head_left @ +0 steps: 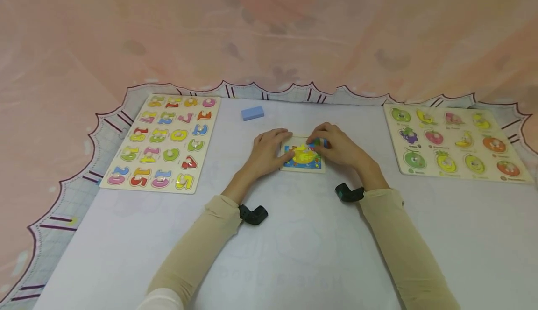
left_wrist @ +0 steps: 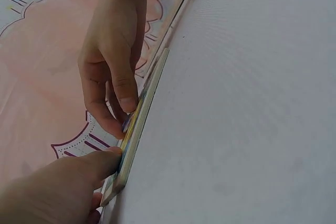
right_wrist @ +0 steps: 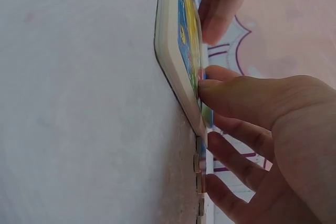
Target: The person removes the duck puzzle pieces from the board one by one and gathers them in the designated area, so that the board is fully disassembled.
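Observation:
A small jigsaw puzzle (head_left: 303, 164) with a yellow duck-like picture lies between the hands. My left hand (head_left: 267, 153) holds its left side, the thumb on the picture and the other fingers by the edge. At the upper right corner my right hand (head_left: 338, 145) pinches a small green and blue puzzle piece (right_wrist: 209, 120) between thumb and index finger; most of the piece is hidden. The right wrist view shows the piece slightly tilted at the board's edge, with the other fingers spread beyond it. In the left wrist view the board (left_wrist: 143, 124) appears edge-on.
A number puzzle board (head_left: 155, 160) lies to the left and a fruit puzzle board (head_left: 458, 153) to the right. A blue block (head_left: 252, 113) sits behind the small puzzle. A patterned pink cloth (head_left: 269, 44) hangs along the back of the white table (head_left: 290, 254).

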A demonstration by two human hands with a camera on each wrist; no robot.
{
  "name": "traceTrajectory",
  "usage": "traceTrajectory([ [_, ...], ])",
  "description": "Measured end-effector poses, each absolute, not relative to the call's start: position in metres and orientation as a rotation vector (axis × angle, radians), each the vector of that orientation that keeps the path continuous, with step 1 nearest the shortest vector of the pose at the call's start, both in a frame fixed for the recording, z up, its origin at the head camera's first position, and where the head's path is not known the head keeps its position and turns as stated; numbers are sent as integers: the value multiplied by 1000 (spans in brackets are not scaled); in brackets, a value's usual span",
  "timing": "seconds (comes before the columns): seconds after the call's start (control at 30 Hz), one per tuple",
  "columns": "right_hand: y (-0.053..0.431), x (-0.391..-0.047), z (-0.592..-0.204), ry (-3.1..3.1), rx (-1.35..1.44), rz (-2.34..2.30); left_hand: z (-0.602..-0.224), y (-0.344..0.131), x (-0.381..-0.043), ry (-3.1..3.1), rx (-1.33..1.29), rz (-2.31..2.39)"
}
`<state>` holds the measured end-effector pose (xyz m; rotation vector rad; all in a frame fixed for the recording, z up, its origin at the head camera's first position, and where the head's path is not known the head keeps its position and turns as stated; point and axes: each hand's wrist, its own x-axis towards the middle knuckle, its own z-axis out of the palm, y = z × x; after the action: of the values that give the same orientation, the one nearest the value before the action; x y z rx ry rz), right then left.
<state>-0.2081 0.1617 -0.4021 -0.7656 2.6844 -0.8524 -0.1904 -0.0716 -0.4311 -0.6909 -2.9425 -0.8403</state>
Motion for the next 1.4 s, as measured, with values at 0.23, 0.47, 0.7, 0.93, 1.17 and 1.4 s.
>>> traceTrajectory([
  [0.23,160,-206,-400,2688,-743,-844,-433,-71,-189,-2925,-700,-799],
  [0.47,160,-205,-400,2755,-725,-852,-434,-70,-189,-2899,-717,-773],
  [0.7,161,-203,-400,2721,-706,-982,-435,-70,-188,-2909,-720,-755],
  [0.93,162,-203,-396,2697,-668,-1098,-434,-71,-188,-2915,-711,-746],
  [1.17,163,-207,-398,2689,-558,-1086,-432,-72,-189,-2895,-718,-753],
  [1.4,170,-208,-395,2718,-491,-1107,-434,-73,-189,-2909,-713,-748],
])
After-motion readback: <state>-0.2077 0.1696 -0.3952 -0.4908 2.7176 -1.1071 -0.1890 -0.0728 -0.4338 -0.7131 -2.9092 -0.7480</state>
